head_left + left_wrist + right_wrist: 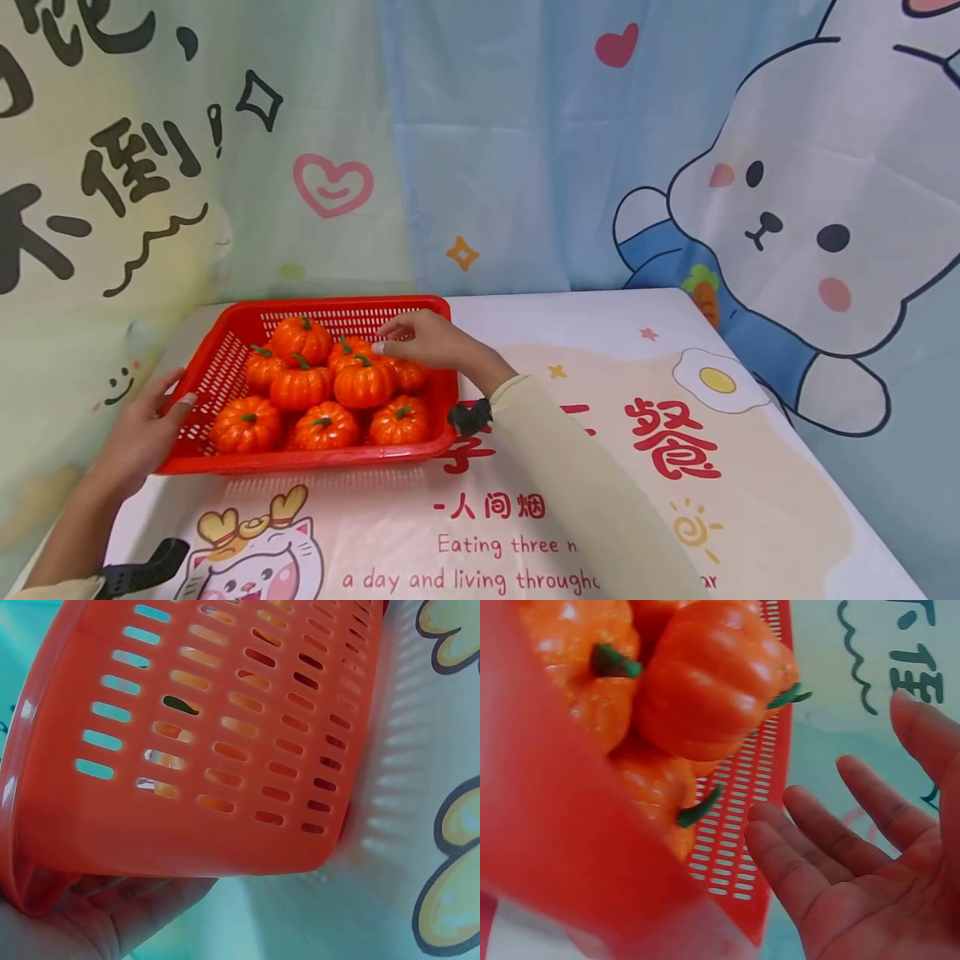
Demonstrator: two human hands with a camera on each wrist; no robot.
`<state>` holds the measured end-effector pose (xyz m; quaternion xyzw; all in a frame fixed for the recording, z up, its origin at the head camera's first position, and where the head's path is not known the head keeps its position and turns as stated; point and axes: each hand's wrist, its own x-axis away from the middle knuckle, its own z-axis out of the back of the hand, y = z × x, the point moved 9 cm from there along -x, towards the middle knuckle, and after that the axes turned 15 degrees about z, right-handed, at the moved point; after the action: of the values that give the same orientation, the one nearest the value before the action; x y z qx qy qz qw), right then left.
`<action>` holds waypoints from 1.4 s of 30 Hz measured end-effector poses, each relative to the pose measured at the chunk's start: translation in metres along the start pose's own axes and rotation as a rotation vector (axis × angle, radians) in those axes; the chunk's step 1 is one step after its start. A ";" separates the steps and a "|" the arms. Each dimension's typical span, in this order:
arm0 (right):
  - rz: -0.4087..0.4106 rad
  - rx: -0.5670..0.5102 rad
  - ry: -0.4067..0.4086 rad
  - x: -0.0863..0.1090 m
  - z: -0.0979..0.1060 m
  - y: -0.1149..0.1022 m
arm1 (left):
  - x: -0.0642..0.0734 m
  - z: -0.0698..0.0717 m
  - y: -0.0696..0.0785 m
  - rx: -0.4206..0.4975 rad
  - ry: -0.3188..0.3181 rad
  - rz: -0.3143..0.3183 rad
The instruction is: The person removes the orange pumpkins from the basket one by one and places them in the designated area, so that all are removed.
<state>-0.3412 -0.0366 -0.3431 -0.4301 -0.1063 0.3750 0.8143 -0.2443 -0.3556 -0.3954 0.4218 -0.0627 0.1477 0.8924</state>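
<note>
A red plastic basket [315,460] with slotted walls holds several small glossy orange pumpkins [300,388] with green stems. At its left end, my left hand [147,429] grips the rim, thumb over the edge; in the left wrist view the fingers [161,911] lie against the outside of the basket wall [150,840]. Over the back right part of the basket, my right hand [427,340] hovers above the pumpkins with relaxed fingers. The right wrist view shows its palm [877,900] with nothing held, beside the pumpkins [709,682] and the slotted wall.
Under the basket is a white table cover [750,517] printed with red characters, a cat and a fried egg. Behind it hangs a pale blue and green curtain [487,167] with a cartoon bear. Both wrists wear black straps.
</note>
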 end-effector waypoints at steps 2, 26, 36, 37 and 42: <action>-0.012 0.000 -0.022 0.000 -0.004 0.003 | 0.000 -0.001 -0.001 0.007 -0.005 0.017; -0.026 0.048 -0.176 -0.019 -0.036 0.008 | 0.000 -0.002 -0.004 0.062 0.003 0.070; -0.008 0.030 -0.228 -0.022 -0.044 0.004 | -0.001 -0.001 -0.005 0.081 0.001 0.078; -0.008 0.033 -0.232 -0.023 -0.045 0.004 | -0.001 -0.001 -0.005 0.084 0.001 0.080; -0.029 0.062 -0.245 -0.024 -0.048 0.007 | -0.001 -0.001 -0.009 0.095 -0.008 0.095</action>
<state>-0.3374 -0.0808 -0.3747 -0.3540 -0.1995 0.4162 0.8134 -0.2422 -0.3608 -0.4028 0.4609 -0.0793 0.1912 0.8630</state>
